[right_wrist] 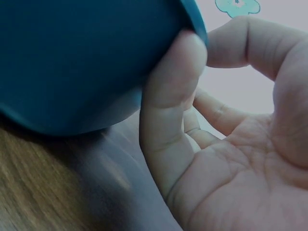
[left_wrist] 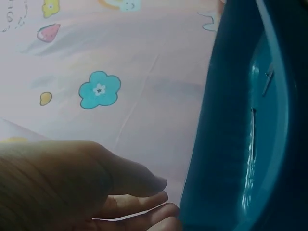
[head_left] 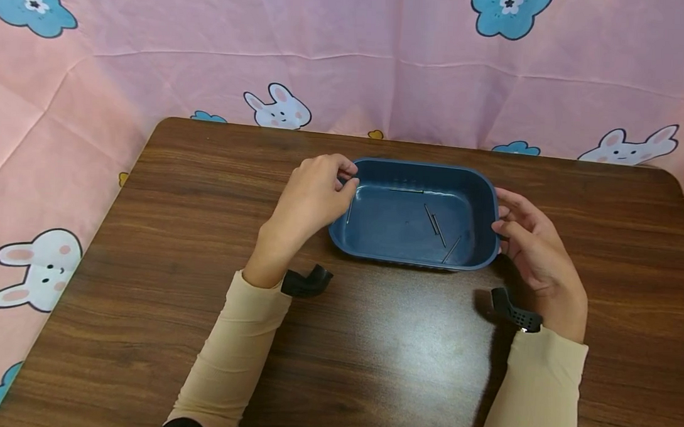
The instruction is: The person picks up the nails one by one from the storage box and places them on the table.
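- Sitting just right of centre in the head view, the blue tray (head_left: 389, 231) is looking like moulded plastic: probably light, fairly stiff and hard to break.
- Inside it, thin metal pins (head_left: 439, 231) are lying loose, one along the upper wall, one at the left end, the others toward the lower right; they are likely to slide over that smooth floor if you are tilting it.
- Your hands are standing apart at opposite ends: your right hand (head_left: 535, 248) is gripping the right end, while your left hand (head_left: 314, 197) is bending its fingers at the upper-left corner.
- Under the tray, the wood-grain table (head_left: 165, 251) is filling most of the frame and catching glare at lower centre; a printed pink cloth (head_left: 354, 25) is covering the top and left.
- In the left wrist view, the tray is running down the right side, and your thumb and fingers are lying beside its wall at lower left; you cannot tell here whether they are pinching it.
- In the right wrist view, your thumb and finger are meeting the rim at upper centre. That thin lip is probably offering your surest hold; the smooth outer wall is likely slipperier.
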A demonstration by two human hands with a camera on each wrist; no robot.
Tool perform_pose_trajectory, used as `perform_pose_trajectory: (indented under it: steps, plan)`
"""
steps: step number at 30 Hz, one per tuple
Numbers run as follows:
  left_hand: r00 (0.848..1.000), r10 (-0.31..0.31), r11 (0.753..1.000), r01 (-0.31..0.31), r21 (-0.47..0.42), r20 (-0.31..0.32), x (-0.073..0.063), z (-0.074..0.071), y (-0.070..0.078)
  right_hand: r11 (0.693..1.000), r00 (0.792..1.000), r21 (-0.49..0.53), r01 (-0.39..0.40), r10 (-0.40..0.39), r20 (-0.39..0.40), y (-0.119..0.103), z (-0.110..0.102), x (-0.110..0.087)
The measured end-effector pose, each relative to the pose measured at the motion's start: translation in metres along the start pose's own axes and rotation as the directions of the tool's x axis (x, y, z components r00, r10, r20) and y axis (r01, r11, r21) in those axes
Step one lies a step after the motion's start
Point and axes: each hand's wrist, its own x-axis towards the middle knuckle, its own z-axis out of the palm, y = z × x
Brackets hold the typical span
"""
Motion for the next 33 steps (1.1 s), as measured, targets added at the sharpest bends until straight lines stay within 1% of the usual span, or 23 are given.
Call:
perform_pose_trajectory:
  steps: [4,8,10,16,18,20,23,27,30,33]
  plan:
    - [0.999,-0.002,0.999,0.004,-0.042,0.054,0.0,0.001,0.005,1.0,1.0,-0.004,0.003,-0.003,0.001,0.0,-0.001,-0.001]
    - [0.994,0.0,0.999,0.005,-0.044,0.109,0.002,0.006,0.01,1.0,1.0,-0.011,0.004,-0.004,-0.004,-0.001,-0.002,-0.001]
    - [0.994,0.006,1.0,-0.003,-0.024,0.11,0.003,0.009,0.013,1.0,1.0,-0.012,0.003,-0.003,-0.006,-0.001,-0.002,-0.001]
    - [0.997,0.021,0.995,-0.028,0.093,0.068,0.003,0.02,0.018,1.0,1.0,-0.017,0.006,-0.006,0.002,-0.001,-0.001,0.0]
    - [0.997,0.019,0.992,-0.027,0.123,0.071,0.002,0.023,0.02,1.0,1.0,-0.028,0.004,-0.004,0.002,0.0,0.0,0.001]
    - [0.996,0.018,0.99,-0.03,0.141,0.084,0.002,0.026,0.02,0.999,1.0,-0.039,-0.001,0.001,0.002,0.0,0.001,0.001]
    - [0.993,0.019,0.99,-0.034,0.138,0.112,0.001,0.029,0.021,0.999,1.0,-0.049,-0.003,0.003,-0.001,0.0,0.001,0.002]
    - [0.99,0.022,0.988,-0.043,0.151,0.137,0.002,0.033,0.022,0.999,1.0,-0.033,0.007,-0.007,-0.001,-0.002,0.0,0.002]
    - [0.987,0.01,0.984,-0.038,0.175,0.158,0.005,0.037,0.023,0.999,1.0,-0.033,0.004,-0.004,-0.002,-0.002,-0.001,0.001]
    - [0.981,-0.009,0.98,-0.031,0.198,0.195,0.008,0.042,0.023,0.999,1.0,-0.039,-0.003,0.003,-0.008,-0.002,-0.002,0.001]
